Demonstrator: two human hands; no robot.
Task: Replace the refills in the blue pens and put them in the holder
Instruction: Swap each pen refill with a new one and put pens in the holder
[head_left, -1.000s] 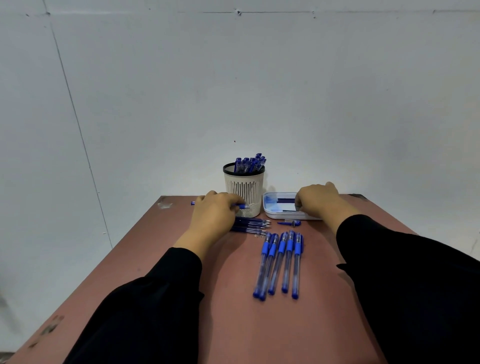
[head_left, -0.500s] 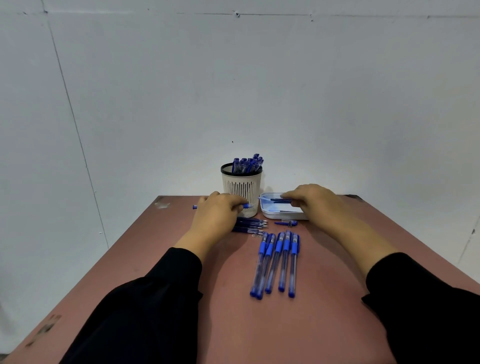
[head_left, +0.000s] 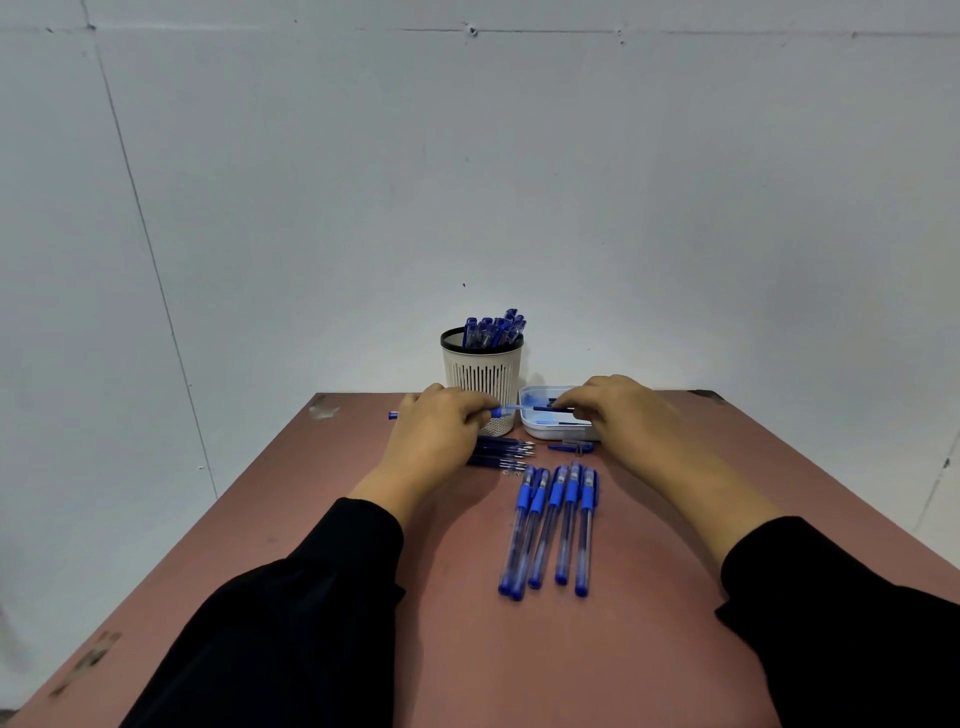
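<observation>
Left hand (head_left: 434, 434) curled around a blue pen barrel (head_left: 501, 411), held level in front of the holder; the barrel's middle is hidden in the fist, only a blue end at left and a pale tip at right poke out. Right hand (head_left: 621, 415) fingers bent over the white tray (head_left: 540, 429), pinching a dark refill (head_left: 553, 409) whose near end meets the barrel's tip; the contact itself is too small to make out.

Slotted white pen holder (head_left: 482, 373) stands at the table's far edge, blue caps bunched inside, count unclear. Tray just right of it, contents mostly covered by the right hand.

Loose refills (head_left: 501, 452) lie beside the left hand, partly under it. A small blue pen part (head_left: 571, 447) rests in front of the tray. Five capped blue pens (head_left: 553, 530) lie in a row toward the table (head_left: 322, 519) centre, tips toward the near edge.

Black sleeves cut off at the bottom of the frame
</observation>
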